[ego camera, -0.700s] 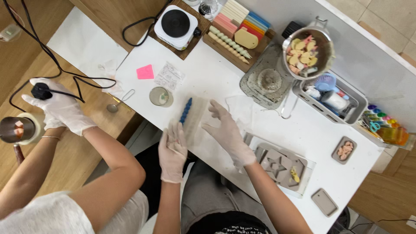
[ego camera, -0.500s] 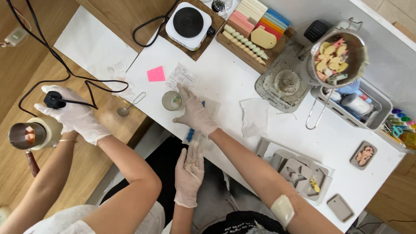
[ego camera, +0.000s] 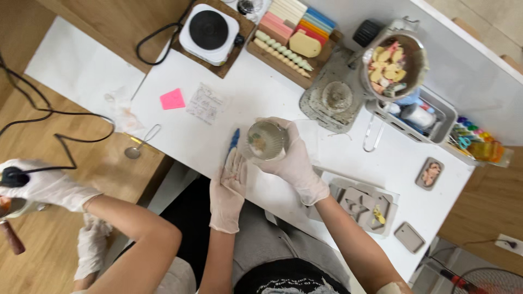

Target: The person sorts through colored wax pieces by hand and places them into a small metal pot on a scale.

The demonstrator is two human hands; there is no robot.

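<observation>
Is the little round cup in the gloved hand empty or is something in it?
Not empty. The clear cup, held by the right hand, shows pale bits at its bottom.

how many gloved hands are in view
4. The wearer's left hand lies flat at the table edge, and the right hand holds a glass cup. A co-worker's two are at far left: one on a black plug, one lower down.

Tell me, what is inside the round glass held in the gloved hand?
Inside the round glass, pale and brownish bits show. The right hand covers its side; its underside is hidden.
</observation>
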